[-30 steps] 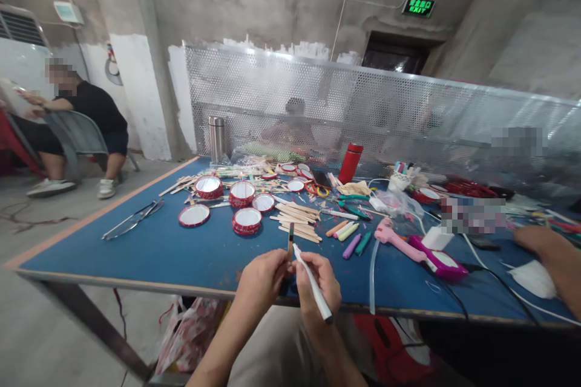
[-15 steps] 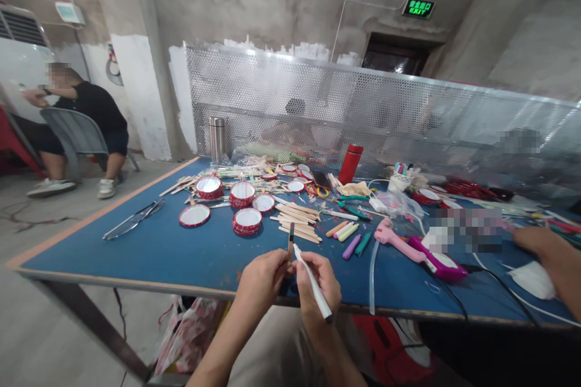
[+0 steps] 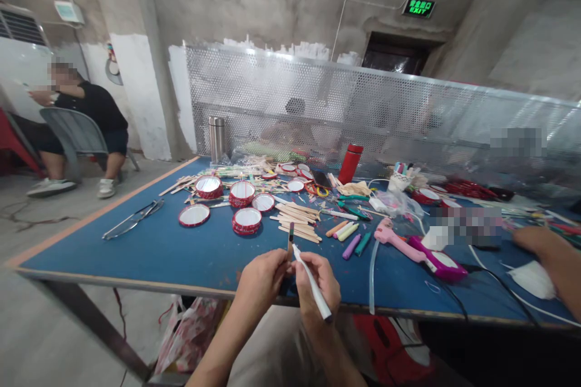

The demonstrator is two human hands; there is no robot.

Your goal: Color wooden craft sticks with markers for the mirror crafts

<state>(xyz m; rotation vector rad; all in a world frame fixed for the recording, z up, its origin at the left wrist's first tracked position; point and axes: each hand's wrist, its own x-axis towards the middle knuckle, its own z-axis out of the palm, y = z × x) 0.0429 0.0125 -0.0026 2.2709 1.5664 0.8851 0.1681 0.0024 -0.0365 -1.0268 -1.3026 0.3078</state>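
1. Between nine and ten o'clock from the view's centre, a seated person (image 3: 93, 106) has shifted their forearms since a second ago; the wearer's own hands hold nearly the same pose.
2. At six o'clock, the left hand (image 3: 263, 278) pinches a thin flat stick (image 3: 291, 237) upright, fingers drawn in narrow.
3. Beside it, the right hand (image 3: 327, 281) grips a white pen (image 3: 313, 284), its upper end aimed at the stick; whether they touch, I cannot tell.
4. Both hands work just above the near table edge (image 3: 181, 287). Toward eight o'clock a broad stretch of smooth blue tabletop (image 3: 172, 257) gives the widest room.
5. Toward four o'clock room is tighter: stubby coloured markers (image 3: 349, 237) and a glossy pink glue gun (image 3: 399, 240) lie near the right hand.
6. Just beyond the stick, pale flat wooden sticks (image 3: 297, 217) fan out in a pile; at seven to eight o'clock sit round drum-like pieces (image 3: 247, 221), white-topped with patterned red sides.
7. A perforated metal panel (image 3: 263, 91) borders the far side at twelve.
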